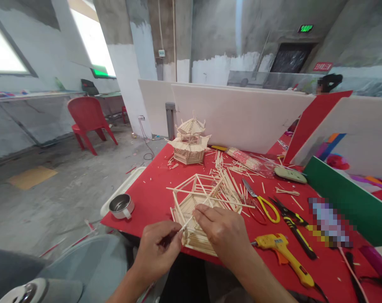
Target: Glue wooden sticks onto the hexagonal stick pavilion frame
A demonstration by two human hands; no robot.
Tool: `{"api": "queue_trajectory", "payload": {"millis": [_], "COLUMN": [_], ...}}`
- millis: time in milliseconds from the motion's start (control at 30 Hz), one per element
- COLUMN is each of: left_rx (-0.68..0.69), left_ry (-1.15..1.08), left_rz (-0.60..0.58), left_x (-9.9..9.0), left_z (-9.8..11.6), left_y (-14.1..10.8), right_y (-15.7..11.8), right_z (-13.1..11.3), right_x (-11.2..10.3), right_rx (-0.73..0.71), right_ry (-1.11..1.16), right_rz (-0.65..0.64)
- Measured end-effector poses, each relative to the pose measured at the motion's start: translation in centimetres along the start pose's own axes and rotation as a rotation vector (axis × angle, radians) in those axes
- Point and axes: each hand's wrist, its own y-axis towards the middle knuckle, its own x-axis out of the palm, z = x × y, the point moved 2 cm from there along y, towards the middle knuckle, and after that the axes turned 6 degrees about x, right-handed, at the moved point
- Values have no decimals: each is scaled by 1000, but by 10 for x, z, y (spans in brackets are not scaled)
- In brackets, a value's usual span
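Observation:
A thin wooden stick [187,222] runs between my two hands over the near side of a six-sided stick frame [176,201]. My left hand [157,248] pinches the stick's lower end between thumb and fingertips. The fingers of my right hand [221,229] are closed at its upper end, above the frame's middle. Longer sticks cross over the top of the frame. Behind it stands a finished-looking stick pagoda [190,145] with two tiers of roof. Part of the frame's right side is hidden by my right hand.
Loose sticks [230,183] lie spread behind the frame. To the right are yellow-handled scissors [266,207], pliers [292,227], and a yellow glue gun [284,254]. A metal cup [121,205] stands near the left edge of the red table [147,185]. A green board [342,202] borders the right.

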Motion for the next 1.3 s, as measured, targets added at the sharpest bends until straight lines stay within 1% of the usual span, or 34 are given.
{"api": "queue_trajectory", "payload": {"millis": [133,367,600,833,1300], "left_rx": [1,20,-4,-25,3], "left_ry": [-20,9,-23,-27,-56], "left_rz": [6,41,10,19,18], "left_x": [0,-1,-1,-1,0], "left_z": [0,1,2,1,4], "left_y": [0,1,3,2,4], "right_y": [0,-1,-1,-1,0], "right_z": [0,-1,-1,-1,-1], "right_x": [1,1,1,2,2], "right_rx": [1,3,-9,-4,1], "right_ry": [-4,-14,-21,-16,-28], "right_rz": [1,-1,10,13,11]}}
